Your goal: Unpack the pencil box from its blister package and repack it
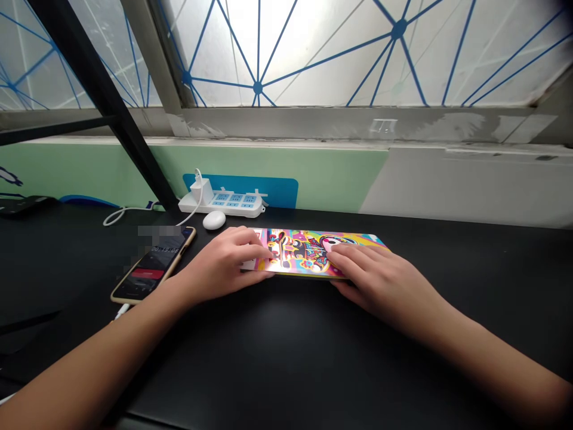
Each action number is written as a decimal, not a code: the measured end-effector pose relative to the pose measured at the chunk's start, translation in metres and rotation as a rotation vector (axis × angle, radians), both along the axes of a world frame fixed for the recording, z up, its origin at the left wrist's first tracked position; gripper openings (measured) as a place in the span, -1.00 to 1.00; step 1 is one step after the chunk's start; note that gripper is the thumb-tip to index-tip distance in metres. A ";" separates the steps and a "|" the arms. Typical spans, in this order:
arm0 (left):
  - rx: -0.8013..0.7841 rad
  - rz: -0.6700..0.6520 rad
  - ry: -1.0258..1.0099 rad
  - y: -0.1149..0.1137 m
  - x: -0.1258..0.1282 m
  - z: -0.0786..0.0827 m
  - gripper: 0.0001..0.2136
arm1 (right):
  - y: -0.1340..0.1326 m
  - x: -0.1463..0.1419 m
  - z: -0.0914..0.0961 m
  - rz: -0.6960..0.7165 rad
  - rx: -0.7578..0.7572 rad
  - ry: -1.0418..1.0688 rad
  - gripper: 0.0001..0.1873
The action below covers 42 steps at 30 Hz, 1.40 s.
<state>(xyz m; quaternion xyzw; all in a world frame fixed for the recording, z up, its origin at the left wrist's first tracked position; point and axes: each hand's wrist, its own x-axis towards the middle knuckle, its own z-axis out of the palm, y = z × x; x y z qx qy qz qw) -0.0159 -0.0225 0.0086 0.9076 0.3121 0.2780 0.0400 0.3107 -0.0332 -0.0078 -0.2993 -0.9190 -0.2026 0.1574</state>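
Observation:
A flat, brightly coloured cartoon-printed box or book (pixel 298 251) lies on the black desk, its long side toward me; its exact kind is unclear. My left hand (pixel 230 257) grips its left end, fingers over the top and thumb along the near edge. On the right end, my right hand (pixel 380 278) has its fingers across the printed cover and its thumb low at the near edge. Both hands partly cover the print.
Left of my left hand lies a phone (pixel 154 266) with a cable plugged in. Behind it stand a white power strip (pixel 244 204) holding a charger (pixel 201 191), and a small white rounded object (pixel 213 220). A black slanted post (pixel 134 143) rises at the left, before the window wall.

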 end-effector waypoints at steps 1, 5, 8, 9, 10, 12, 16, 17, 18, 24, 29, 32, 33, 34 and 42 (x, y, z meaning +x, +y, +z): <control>-0.018 -0.011 -0.005 -0.001 0.002 -0.001 -0.85 | 0.000 -0.001 -0.002 0.012 0.004 0.002 -0.71; -0.017 0.081 -0.039 0.003 0.002 -0.002 -0.82 | 0.000 -0.005 -0.004 0.036 -0.020 0.029 -0.68; 0.008 0.336 -0.013 0.012 -0.007 -0.003 -0.72 | 0.001 -0.003 -0.003 0.041 -0.071 0.074 -0.62; -0.015 0.424 0.006 0.015 -0.011 -0.003 -0.67 | 0.002 -0.001 -0.002 0.037 -0.091 0.093 -0.62; -0.064 0.496 0.029 0.017 -0.014 -0.002 -0.63 | 0.003 0.000 -0.002 0.026 -0.116 0.111 -0.62; -0.204 0.591 0.066 0.020 -0.018 -0.002 -0.55 | 0.004 0.003 -0.001 -0.002 -0.170 0.142 -0.62; -0.434 0.639 0.069 0.021 -0.016 -0.002 -0.57 | 0.006 0.006 -0.001 -0.041 -0.258 0.180 -0.60; -0.458 0.640 0.057 0.021 -0.016 -0.003 -0.58 | 0.006 0.007 0.000 -0.058 -0.279 0.184 -0.61; -0.467 0.642 0.045 0.021 -0.015 -0.003 -0.58 | 0.008 0.008 0.000 -0.083 -0.300 0.191 -0.61; -0.448 0.641 0.029 0.024 -0.019 -0.006 -0.53 | 0.032 0.033 0.002 -0.481 -0.433 0.274 -0.52; -0.488 0.618 -0.004 0.024 -0.021 -0.007 -0.47 | 0.048 0.056 0.007 -0.810 -0.662 0.248 -0.50; -0.548 0.603 -0.040 0.026 -0.021 -0.011 -0.48 | 0.046 0.055 0.008 -0.828 -0.713 0.245 -0.50; -0.555 0.607 -0.049 0.026 -0.021 -0.012 -0.49 | 0.044 0.053 0.008 -0.826 -0.726 0.249 -0.49; -0.555 0.612 -0.056 0.027 -0.020 -0.013 -0.50 | 0.043 0.050 0.007 -0.819 -0.739 0.254 -0.48; -0.576 0.598 -0.164 0.034 -0.023 -0.016 -0.52 | 0.039 0.041 0.013 -0.745 -0.826 0.275 -0.37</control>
